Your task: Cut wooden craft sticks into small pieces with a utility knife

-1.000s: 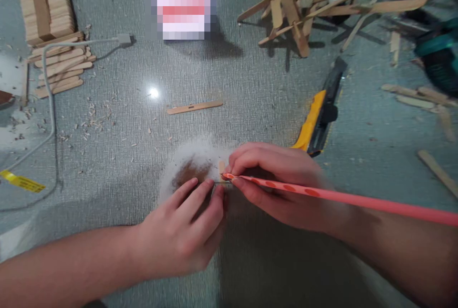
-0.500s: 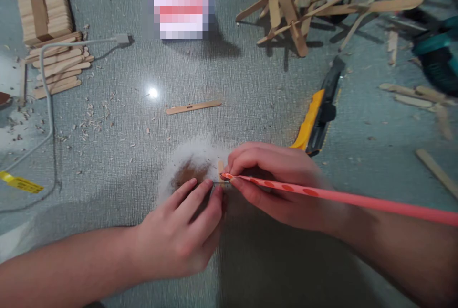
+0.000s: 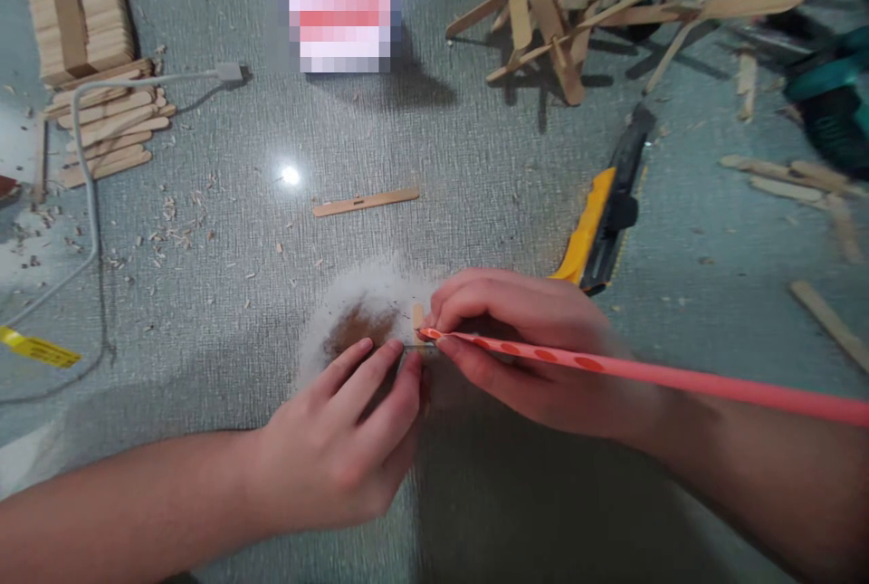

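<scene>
My right hand is closed round a pink pencil with red spots, its tip touching a small wooden stick. Most of that stick is hidden beneath my fingers. A thin dark edge crosses it just below the pencil tip. My left hand presses down at the stick's lower part, fingertips bunched on the table by a brown patch ringed with white dust. Above both hands lies a single stick with a small slot.
A yellow and black cutter lies above my right hand. Crossed sticks stand at the upper right. Bundled sticks, loose sticks and a white cable are on the left. A blurred-out white object is at the top.
</scene>
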The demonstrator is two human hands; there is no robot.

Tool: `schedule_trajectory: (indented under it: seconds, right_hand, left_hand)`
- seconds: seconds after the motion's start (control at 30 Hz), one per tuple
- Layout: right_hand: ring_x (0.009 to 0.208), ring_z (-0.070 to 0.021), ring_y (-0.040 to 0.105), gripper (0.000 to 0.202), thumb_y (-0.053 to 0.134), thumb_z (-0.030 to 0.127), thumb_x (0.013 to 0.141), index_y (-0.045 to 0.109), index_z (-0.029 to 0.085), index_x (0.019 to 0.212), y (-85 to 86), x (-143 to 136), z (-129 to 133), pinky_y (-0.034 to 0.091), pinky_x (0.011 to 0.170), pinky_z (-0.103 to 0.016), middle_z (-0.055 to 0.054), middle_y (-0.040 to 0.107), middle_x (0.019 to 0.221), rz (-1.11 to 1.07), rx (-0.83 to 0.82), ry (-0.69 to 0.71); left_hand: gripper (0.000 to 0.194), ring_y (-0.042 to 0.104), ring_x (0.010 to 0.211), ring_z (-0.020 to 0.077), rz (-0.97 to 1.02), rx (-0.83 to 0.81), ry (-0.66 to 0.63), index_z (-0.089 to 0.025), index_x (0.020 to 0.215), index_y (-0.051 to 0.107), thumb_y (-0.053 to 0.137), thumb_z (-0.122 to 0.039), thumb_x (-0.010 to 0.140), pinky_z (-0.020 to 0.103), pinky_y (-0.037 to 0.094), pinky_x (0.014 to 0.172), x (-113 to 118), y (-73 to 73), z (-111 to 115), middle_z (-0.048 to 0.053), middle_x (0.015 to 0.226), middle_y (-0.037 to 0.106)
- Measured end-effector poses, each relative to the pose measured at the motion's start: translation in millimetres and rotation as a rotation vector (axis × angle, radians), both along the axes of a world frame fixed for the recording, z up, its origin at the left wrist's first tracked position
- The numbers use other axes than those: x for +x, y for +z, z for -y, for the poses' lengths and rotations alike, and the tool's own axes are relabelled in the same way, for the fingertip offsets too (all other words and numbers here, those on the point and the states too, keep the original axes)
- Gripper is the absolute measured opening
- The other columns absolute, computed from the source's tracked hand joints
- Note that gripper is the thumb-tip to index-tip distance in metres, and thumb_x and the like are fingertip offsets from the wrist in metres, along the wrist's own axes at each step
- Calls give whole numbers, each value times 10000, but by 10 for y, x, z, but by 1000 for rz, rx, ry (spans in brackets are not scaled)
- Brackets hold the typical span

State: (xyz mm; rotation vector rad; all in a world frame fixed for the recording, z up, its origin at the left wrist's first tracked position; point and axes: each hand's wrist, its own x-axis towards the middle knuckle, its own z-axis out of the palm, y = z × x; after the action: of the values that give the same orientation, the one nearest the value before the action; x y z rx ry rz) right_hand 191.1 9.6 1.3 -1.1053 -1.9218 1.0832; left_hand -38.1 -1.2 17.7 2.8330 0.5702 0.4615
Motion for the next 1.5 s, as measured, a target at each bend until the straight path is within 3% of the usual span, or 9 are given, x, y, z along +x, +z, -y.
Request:
schedule_trajectory:
  seconds: [0.3,0.47,0.8,1.5]
  right_hand:
    - [787,-110,660,87,602,144,926,575,225,910,-33,11,10,510,709,-246,3,684,861,-57,33,-21]
    - [736,-98,651,153,658,107,860,569,229,831,19,-30,29,507,651,-230,5,678,846,-28,64,-90]
    - [590,-104,555,245,605,91,825,441,249,734,29,-51,78,432,499,-245,23,636,728,27,26,-45]
    - [578,-103,533,262,606,86,823,430,241,707,7,-59,71,425,516,-255,20,628,713,53,16,-31]
  left_hand:
    - [267,725,1078,331,-8,-22,-11,-51,1045,729,499,-120,927,454,653,905,-26,-18,6,127,1151,755]
    - [289,718,1093,309,-4,-40,20,-24,1094,709,485,-128,945,435,651,910,-15,-25,23,106,1142,761]
    - [312,717,1091,298,8,-74,34,-10,1094,698,430,-124,981,432,643,920,8,-14,20,103,1126,763]
    - [307,695,1128,290,7,-65,43,-4,1123,686,442,-114,973,423,633,937,-3,-16,30,100,1144,757]
